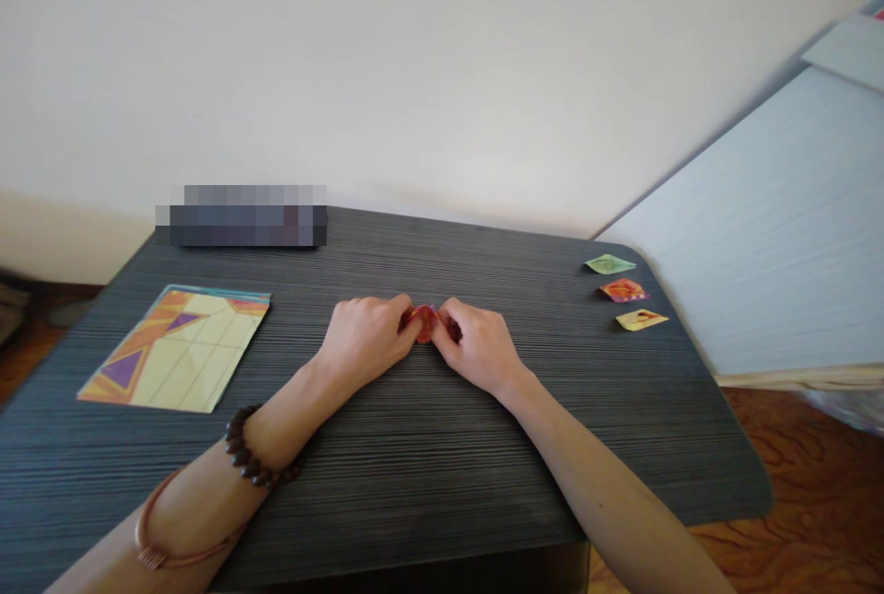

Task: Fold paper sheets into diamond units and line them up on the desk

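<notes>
A small red and orange folded paper piece lies on the dark striped table near its middle. My left hand pinches its left side with curled fingers. My right hand pinches its right side the same way. Both hands rest on the tabletop and meet at the paper, which they mostly hide. Beaded and thin bracelets circle my left wrist.
A patterned yellow, orange and purple sheet lies at the left. Three small folded papers sit near the right edge: green, orange, yellow. A blurred dark object lies at the back. A pale board stands to the right.
</notes>
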`<control>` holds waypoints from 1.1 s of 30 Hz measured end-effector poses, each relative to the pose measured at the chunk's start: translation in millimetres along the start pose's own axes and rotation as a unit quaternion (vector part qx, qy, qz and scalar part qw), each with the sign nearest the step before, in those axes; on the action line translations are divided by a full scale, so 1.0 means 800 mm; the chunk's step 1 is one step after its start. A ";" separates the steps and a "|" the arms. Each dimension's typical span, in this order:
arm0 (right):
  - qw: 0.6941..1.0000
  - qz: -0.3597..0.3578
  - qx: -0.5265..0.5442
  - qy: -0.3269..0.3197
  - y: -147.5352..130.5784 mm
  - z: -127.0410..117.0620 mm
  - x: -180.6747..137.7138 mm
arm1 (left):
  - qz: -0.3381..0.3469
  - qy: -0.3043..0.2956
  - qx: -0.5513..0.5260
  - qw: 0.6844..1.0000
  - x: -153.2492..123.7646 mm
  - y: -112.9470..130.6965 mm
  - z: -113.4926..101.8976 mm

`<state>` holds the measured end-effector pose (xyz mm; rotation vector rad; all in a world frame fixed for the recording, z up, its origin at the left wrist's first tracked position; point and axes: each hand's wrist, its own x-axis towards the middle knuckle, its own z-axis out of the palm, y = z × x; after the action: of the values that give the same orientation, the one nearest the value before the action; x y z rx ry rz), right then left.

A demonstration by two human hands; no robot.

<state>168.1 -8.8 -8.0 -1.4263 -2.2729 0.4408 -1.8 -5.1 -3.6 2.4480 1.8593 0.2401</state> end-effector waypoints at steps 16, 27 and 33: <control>0.997 -0.007 -0.079 0.004 -0.005 -0.002 0.003 | -0.002 -0.009 -0.017 1.000 0.000 0.005 -0.005; 0.996 -0.013 -0.092 -0.014 -0.002 0.001 0.004 | 0.010 -0.005 0.009 1.000 -0.002 0.009 -0.004; 0.996 -0.008 -0.089 -0.010 -0.003 0.002 0.005 | 0.022 -0.011 -0.003 1.000 -0.003 0.010 -0.007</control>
<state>164.0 -6.4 -7.5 -1.4928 -2.3898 0.2531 4.3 -10.1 2.7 2.4791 1.7955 0.2183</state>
